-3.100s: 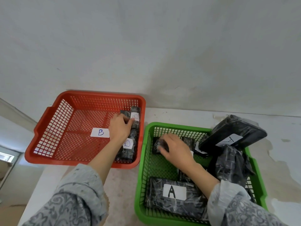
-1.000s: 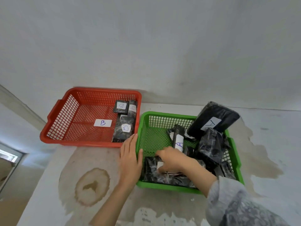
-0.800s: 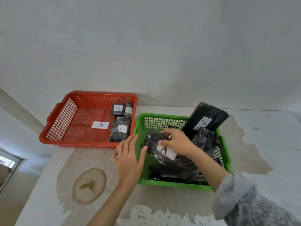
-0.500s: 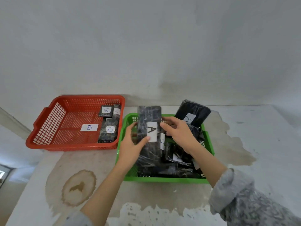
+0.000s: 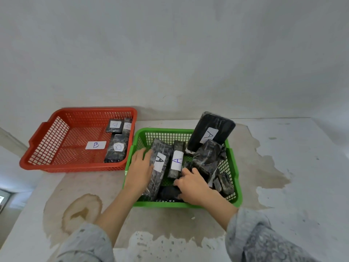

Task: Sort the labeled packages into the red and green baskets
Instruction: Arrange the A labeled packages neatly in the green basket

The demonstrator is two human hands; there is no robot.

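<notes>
The green basket (image 5: 237,167) holds several black wrapped packages. A long package with an A label (image 5: 159,163) leans along its left side, and my left hand (image 5: 139,168) grips its left edge. Beside it stands a narrower A package (image 5: 176,160). My right hand (image 5: 192,183) reaches into the front of the green basket, its fingers closed on a dark package (image 5: 169,193) at the bottom. A large black A package (image 5: 210,132) leans on the back right rim. The red basket (image 5: 47,148) at left has a B label (image 5: 96,145) and three B packages (image 5: 117,148).
Both baskets stand on a stained white table (image 5: 283,186) against a white wall. A brown ring stain (image 5: 81,214) marks the tabletop in front of the red basket. The table's left edge drops off near the red basket.
The long A package, held upright by both hands half a second ago, now lies leaning in the green basket's left side. My right hand has let go of it and dropped to the front.
</notes>
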